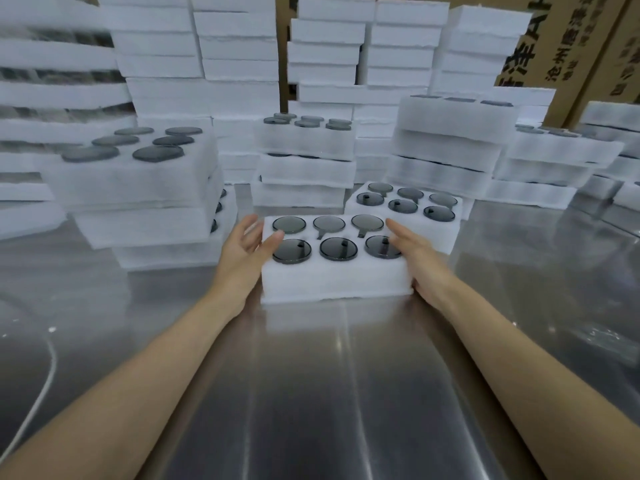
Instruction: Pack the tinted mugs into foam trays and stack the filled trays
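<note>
Surface: bare steel table (pixel 311 393), foam stacks (pixel 304 168) walling its far side, cardboard boxes (pixel 568 46) behind them
Tray: the filled tray (pixel 332 278) sits flat on the table straight ahead of you, its long axis running left to right
Left hand (pixel 242 251): at the tray's left short end, fingers straight and spread, thumb lying over the top edge
Right hand (pixel 415 258): flat against the right short end, fingers straight, forefinger reaching over the top
Nearer: neither; the tray lies between your hands, both touching it
Mugs (pixel 337 249): six, smoky dark, two rows of three, sunk level with the foam top
Behind: second tray (pixel 440 230) just beyond the right corner, also filled
Lift: likely needs an even squeeze from both ends
</note>
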The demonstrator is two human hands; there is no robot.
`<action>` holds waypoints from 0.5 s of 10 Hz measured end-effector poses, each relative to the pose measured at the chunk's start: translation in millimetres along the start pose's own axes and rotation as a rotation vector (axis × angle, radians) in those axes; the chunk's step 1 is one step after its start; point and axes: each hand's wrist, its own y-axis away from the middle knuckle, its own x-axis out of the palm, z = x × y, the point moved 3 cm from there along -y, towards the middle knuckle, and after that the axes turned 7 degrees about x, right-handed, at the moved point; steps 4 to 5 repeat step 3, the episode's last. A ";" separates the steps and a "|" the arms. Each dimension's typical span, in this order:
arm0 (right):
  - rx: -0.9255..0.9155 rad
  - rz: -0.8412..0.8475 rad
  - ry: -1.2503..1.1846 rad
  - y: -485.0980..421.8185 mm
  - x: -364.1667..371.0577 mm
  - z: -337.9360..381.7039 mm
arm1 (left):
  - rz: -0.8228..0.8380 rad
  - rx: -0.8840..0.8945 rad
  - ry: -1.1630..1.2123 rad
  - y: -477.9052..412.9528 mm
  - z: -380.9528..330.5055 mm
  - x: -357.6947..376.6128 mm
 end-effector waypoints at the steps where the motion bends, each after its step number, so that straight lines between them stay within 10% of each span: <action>1: -0.130 -0.182 0.019 19.0 3.0 7.0 | -0.077 0.070 -0.128 8.8 -7.1 3.0; 5: -0.161 -0.429 -0.230 62.7 -2.2 3.6 | -0.209 0.214 -0.405 73.2 -24.0 14.3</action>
